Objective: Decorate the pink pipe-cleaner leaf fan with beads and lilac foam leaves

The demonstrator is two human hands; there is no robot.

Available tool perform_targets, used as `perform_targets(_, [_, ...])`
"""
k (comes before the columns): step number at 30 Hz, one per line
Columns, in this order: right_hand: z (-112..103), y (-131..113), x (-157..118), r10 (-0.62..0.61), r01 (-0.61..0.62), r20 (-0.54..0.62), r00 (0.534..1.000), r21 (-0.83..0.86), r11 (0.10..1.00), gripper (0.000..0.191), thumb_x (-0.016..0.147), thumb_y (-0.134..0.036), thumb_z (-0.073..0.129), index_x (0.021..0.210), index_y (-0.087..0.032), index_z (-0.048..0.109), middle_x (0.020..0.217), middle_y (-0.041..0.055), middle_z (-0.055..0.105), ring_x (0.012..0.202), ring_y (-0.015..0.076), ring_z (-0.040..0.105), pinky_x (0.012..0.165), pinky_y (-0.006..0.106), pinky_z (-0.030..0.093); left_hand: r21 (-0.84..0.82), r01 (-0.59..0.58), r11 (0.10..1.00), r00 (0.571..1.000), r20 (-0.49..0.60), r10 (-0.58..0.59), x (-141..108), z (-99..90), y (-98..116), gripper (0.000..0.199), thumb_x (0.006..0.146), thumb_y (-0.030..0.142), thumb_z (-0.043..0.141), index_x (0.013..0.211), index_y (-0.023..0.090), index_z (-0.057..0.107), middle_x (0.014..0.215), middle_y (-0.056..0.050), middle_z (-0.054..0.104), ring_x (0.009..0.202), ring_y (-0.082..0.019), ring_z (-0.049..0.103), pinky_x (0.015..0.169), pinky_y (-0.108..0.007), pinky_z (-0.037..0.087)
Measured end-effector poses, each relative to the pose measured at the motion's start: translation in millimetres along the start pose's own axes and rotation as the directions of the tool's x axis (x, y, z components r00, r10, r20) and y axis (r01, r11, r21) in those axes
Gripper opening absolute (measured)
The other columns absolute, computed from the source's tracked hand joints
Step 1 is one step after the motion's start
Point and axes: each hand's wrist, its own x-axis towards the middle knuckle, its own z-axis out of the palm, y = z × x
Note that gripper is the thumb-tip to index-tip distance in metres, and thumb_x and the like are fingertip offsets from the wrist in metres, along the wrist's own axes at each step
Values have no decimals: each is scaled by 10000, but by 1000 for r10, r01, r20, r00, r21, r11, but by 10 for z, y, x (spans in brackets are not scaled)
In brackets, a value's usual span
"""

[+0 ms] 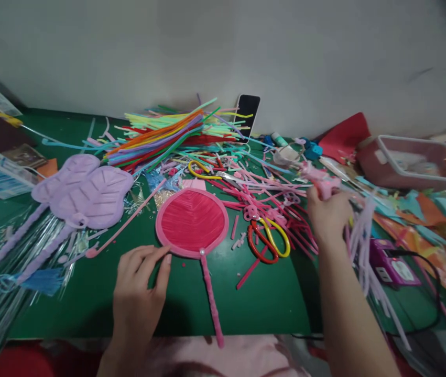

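Note:
A round pink hand fan (193,220) with a dark pink centre and a lighter rim lies flat on the green table. Its twisted pink handle (211,301) points towards me, and a small white bead (202,252) sits where handle meets rim. My left hand (142,280) pinches the fan's lower left rim between thumb and fingers. Off to the right, my right hand (329,214) is closed around a pink glue gun (323,180), partly hidden by the fingers. Scissors with red and yellow handles (270,241) lie between the fan and my right arm.
Two lilac leaf-shaped fans (89,196) lie at the left. Behind are a heap of colourful pipe cleaners (160,139) and a phone (248,112) against the wall. A second pair of scissors (203,170), a purple device with a cable (393,267) and a plastic box (403,173) are also there.

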Motion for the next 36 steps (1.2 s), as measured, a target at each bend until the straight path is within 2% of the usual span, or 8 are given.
perform_targets(4, [-259,-141,-84,15,-14,-179,984,8,1000,556,817,-400,536,1217,-30,427,1146,295,601,1016,368,613,797,411,424,-66,14,998,995,99,-7,51,61,114,112,864,139,651,969,166,681,921,-71,610,911,-214,556,819,-350,477])
perform_targets(8, [-497,-244,-265,-143,144,-73,987,8,990,398,746,-493,616,965,-173,527,895,157,643,776,298,605,677,378,395,-112,-13,994,994,107,25,192,58,141,127,870,142,641,986,168,684,931,-69,607,926,-213,565,837,-349,483])
perform_targets(11, [-622,-313,-450,-197,197,-6,980,57,979,322,705,-507,630,756,-233,467,661,34,546,577,208,497,583,331,349,-81,-2,997,997,73,8,360,-41,55,127,888,173,620,1000,182,680,926,-56,622,895,-206,585,818,-348,484])
perform_targets(14, [-687,-391,-615,-250,240,57,966,140,960,340,698,-504,620,668,-250,395,550,-29,457,484,149,401,516,283,307,-100,-2,995,996,90,12,541,-160,-34,123,895,219,622,1003,206,679,921,-34,648,883,-197,601,814,-342,479])
perform_targets(19, [-614,-442,-761,-356,305,173,918,265,915,354,711,-476,612,633,-254,347,464,-77,382,414,112,343,442,247,262,-180,-61,982,976,197,97,626,-142,-21,103,897,261,622,951,208,692,869,-21,669,866,-192,596,796,-330,471])
perform_targets(22, [-486,-398,-802,-429,366,191,883,292,883,364,716,-469,607,630,-254,327,466,-81,386,413,107,356,435,243,258,-227,-66,972,943,305,136,485,-1,35,98,885,266,636,936,220,706,858,-16,669,859,-188,592,776,-317,476])
perform_targets(26, [-380,-354,-883,-512,445,202,835,300,844,380,732,-435,612,632,-259,291,508,-69,417,437,106,360,449,249,261,-185,-10,983,918,389,83,279,151,96,143,858,247,670,996,230,705,889,-22,661,860,-191,587,775,-339,465])
perform_targets(36, [-390,-296,-1180,-651,595,161,742,292,749,269,792,-367,589,706,-248,363,598,-45,466,478,134,412,478,255,297,-159,-39,986,937,337,92,248,224,158,86,891,191,622,877,197,706,855,-39,645,846,-200,553,779,-368,455])
